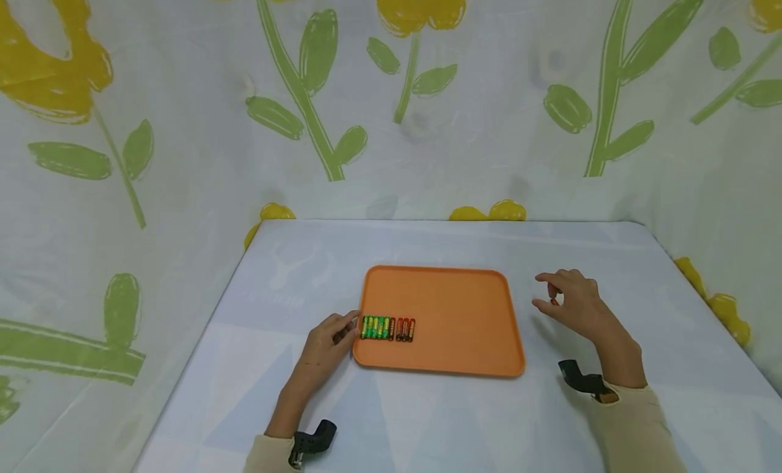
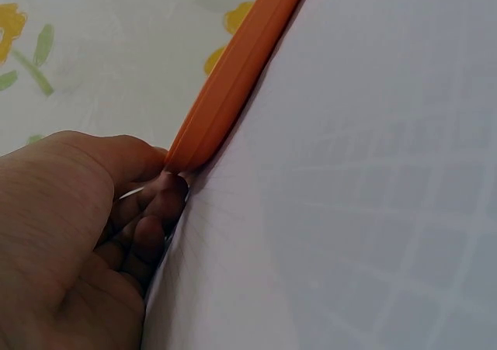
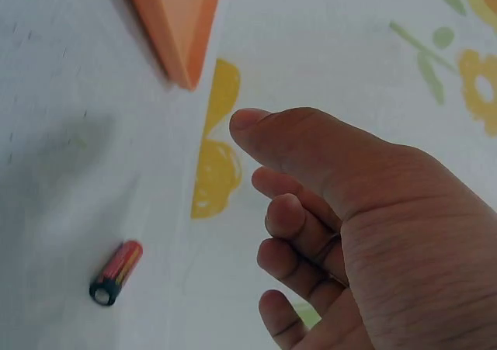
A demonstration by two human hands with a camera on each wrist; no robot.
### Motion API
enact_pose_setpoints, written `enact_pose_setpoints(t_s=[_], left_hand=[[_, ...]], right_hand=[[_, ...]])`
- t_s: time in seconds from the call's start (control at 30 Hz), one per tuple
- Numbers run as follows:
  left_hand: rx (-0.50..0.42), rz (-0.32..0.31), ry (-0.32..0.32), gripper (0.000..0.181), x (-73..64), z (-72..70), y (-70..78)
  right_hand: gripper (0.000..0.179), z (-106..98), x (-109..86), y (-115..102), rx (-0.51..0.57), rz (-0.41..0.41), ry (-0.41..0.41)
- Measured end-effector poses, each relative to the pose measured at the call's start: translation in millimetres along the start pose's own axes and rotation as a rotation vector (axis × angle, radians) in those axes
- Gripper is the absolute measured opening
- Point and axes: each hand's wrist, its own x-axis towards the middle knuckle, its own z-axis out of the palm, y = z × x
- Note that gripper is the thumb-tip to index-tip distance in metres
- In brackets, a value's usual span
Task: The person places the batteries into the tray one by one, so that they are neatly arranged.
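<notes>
At the left edge of the orange tray (image 1: 458,354), my left hand (image 1: 330,341) pinches the rim, with the thumb on top and a finger beneath in the left wrist view. Inside the tray, near that edge, a row of batteries lies side by side: several green-and-yellow ones (image 1: 375,327), a dark one (image 1: 392,328) and red-and-black ones (image 1: 406,330). My right hand (image 1: 577,303) hovers right of the tray, thumb and index finger apart, other fingers loosely curled. A single red battery with a black end (image 3: 116,272) lies on the table below it, apart from the fingers.
The pale patterned table (image 1: 293,269) extends around the tray. Behind and beside it hangs a white sheet (image 1: 201,120) with yellow flowers and green leaves. Black wrist mounts (image 1: 314,439) are on both forearms.
</notes>
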Motion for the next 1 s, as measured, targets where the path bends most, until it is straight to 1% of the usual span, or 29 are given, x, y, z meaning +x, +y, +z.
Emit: enact_pose_setpoints(t_s=[0.17, 0.3, 0.43, 0.63, 0.83, 1.0], left_hand=[[-0.020, 0.014, -0.012, 0.040, -0.5, 1.5, -0.4], [-0.019, 0.015, -0.009, 0.039, -1.1, 1.2, 0.5], [0.004, 0.016, 0.004, 0.039, -1.3, 0.1, 0.9], [0.013, 0.010, 0.015, 0.039, -2.2, -1.5, 2.7], [0.032, -0.015, 0.008, 0.039, -2.1, -0.8, 2.9], [0.020, -0.009, 0.004, 0.039, -1.2, -0.9, 3.3]], right_hand=[[0.043, -4.2, -8.0, 13.8, 0.008, 0.096, -0.072], [0.043, -7.1, -11.0, 21.7, -0.001, 0.132, -0.117], [0.043, -7.8, -13.0, 29.3, 0.003, 0.146, -0.160], [0.046, -5.5, -15.2, 37.8, 0.026, 0.151, -0.224], [0.047, -2.6, -16.5, 42.3, 0.042, 0.136, -0.247], [0.045, 0.7, -17.0, 45.9, 0.047, 0.125, -0.248]])
